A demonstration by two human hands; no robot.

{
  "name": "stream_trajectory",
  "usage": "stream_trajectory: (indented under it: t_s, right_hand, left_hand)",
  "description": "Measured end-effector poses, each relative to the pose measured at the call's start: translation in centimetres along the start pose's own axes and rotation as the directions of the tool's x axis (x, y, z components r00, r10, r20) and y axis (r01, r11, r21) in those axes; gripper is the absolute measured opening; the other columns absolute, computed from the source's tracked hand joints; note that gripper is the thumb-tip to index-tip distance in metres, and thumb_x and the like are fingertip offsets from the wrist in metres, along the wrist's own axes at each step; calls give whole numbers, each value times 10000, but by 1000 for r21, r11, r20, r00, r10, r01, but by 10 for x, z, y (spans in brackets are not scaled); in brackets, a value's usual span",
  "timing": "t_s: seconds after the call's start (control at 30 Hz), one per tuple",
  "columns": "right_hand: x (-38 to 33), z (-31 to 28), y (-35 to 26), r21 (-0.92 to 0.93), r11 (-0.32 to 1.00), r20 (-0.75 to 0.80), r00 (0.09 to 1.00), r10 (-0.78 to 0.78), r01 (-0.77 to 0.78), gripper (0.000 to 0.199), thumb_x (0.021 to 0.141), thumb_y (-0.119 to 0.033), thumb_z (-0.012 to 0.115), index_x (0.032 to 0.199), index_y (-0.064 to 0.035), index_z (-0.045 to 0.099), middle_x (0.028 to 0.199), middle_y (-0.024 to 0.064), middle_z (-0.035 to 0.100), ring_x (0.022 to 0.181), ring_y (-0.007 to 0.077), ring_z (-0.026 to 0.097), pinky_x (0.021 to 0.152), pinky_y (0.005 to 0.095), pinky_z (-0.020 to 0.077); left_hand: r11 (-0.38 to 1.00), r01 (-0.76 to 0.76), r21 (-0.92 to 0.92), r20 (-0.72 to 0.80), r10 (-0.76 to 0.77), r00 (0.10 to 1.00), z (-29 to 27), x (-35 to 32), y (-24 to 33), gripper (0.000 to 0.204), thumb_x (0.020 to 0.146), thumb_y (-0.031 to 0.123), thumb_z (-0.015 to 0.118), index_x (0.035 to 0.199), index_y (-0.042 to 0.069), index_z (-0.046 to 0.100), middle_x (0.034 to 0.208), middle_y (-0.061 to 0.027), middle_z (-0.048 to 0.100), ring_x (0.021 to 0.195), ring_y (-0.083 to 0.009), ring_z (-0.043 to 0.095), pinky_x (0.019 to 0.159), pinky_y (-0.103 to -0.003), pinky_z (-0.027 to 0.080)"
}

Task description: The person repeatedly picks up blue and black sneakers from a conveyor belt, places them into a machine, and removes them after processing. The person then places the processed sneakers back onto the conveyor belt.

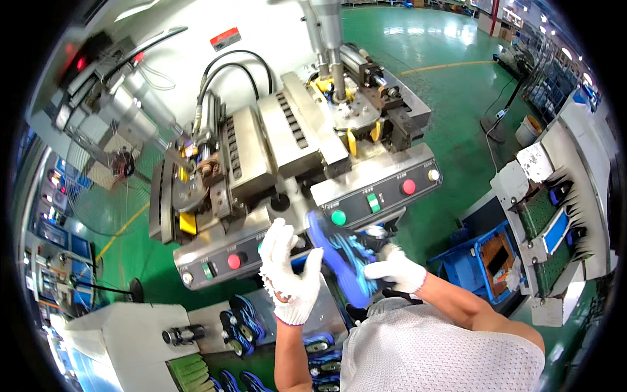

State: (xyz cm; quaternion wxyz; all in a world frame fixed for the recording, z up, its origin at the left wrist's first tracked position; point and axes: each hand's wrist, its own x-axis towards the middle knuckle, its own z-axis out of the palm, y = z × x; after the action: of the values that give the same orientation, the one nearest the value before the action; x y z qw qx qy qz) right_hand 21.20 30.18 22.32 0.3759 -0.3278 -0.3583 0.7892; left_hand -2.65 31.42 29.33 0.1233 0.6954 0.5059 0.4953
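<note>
A shoe [338, 261] with a blue sole and a black upper with light-blue stripes is held up in front of the machine's control panel. Its sole faces left. My right hand [397, 269], in a white knit glove, grips the shoe from its right side, the thumb lying along the upper. Just left of the sole, my left hand [290, 274], also gloved in white, is raised with thumb and fingers apart and holds nothing. Behind the hands stands the metal machine [287, 127], with two stations and push buttons along its front.
Several similar shoes [241, 326] rest on a rack below left. The front panel [372, 196] carries red and green buttons. At right, a blue crate [450, 268] stands beside a conveyor [545, 242] with shoes on it. A fan [117, 163] is at left.
</note>
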Motion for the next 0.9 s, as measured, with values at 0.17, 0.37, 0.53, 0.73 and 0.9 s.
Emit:
stream_trajectory:
  t_s: [0.17, 0.37, 0.53, 0.73, 0.9]
  right_hand:
    - [-31, -65, -68, 458, 861, -20, 971, -240, 223, 752, 859, -206, 780, 1469, 82, 448, 1347, 268, 625, 1208, 383, 657, 1055, 484, 538]
    - [-29, -154, -84, 332, 884, -297, 926, -234, 330, 892, 778, -288, 885, 1470, 62, 444, 1310, 285, 640, 1153, 383, 686, 1022, 500, 562]
    - [-25, -182, -110, 252, 844, -307, 866, -394, 473, 874, 775, -271, 883, 1441, 96, 452, 1276, 278, 656, 1133, 385, 693, 1011, 499, 568]
    - [-11, -176, -128, 335, 791, -384, 841, -382, 512, 565, 846, -134, 676, 1340, 115, 561, 1224, 210, 699, 1103, 283, 711, 979, 416, 586]
    - [-10, -174, -109, 260, 831, -539, 788, -297, 492, 387, 876, -129, 640, 1192, 95, 654, 1097, 129, 736, 940, 200, 724, 795, 345, 595]
  left_hand:
    - [982, 108, -155, 34, -104, 994, 93, 28, -14, 581, 913, -97, 656, 1455, 19, 484, 1417, -128, 506, 1175, -228, 622, 989, -338, 544]
    - [898, 335, -285, 124, -312, 942, 167, 44, -19, 560, 927, -41, 685, 1443, -7, 470, 1409, -165, 516, 1203, -274, 635, 1009, -372, 549]
    - [853, 457, -252, 123, -441, 889, 201, 117, 3, 543, 970, 8, 658, 1461, -53, 435, 1445, -210, 523, 1311, -287, 578, 1080, -375, 498]
    - [917, 382, -111, 196, -357, 913, 257, 211, -42, 641, 966, 204, 719, 1488, -34, 433, 1431, -212, 568, 1302, -267, 589, 1087, -371, 474]
    - [906, 424, -12, 212, -412, 886, 299, 241, -104, 690, 926, 315, 749, 1457, -36, 483, 1410, -218, 598, 1267, -269, 613, 1085, -378, 467]
